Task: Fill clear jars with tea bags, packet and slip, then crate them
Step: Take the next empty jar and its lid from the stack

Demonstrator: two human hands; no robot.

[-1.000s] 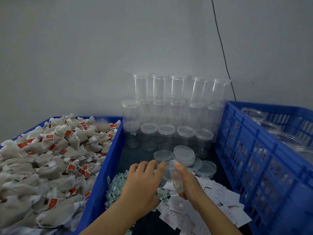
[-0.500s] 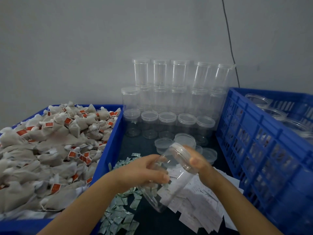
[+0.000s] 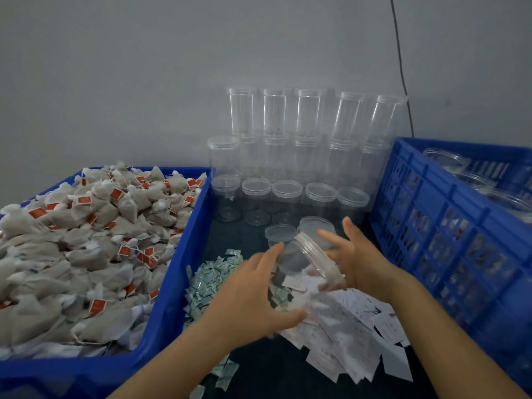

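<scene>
Jar (image 3: 290, 263), clear plastic and tilted with its lidded end toward the upper right, sits at the centre of the frame between your two hands, above the dark work surface (image 3: 259, 367). Your left hand (image 3: 253, 298) curls around its body from the lower left, thumb beneath and fingers over the top. Your right hand (image 3: 354, 257) meets the lid (image 3: 319, 259) from the right, its fingers spread and lying against the rim; whether they grip it firmly is hard to tell.

Below the jar, small green-white packets (image 3: 210, 277) lie heaped at centre left, and white printed slips (image 3: 351, 335) are scattered at lower right. Just behind your hands stand two short clear tubs (image 3: 280, 234). Further back, against the grey wall (image 3: 144, 67), empty lidded jars (image 3: 302, 156) are stacked in three tiers.

Filling the left of the frame is a blue crate (image 3: 178, 269) piled with beige tea bags (image 3: 86, 240) carrying red tags. At the right edge stands a taller blue crate (image 3: 449, 226) with slotted sides, clear jars showing inside it. A black cable (image 3: 401, 64) runs down the wall at upper right.
</scene>
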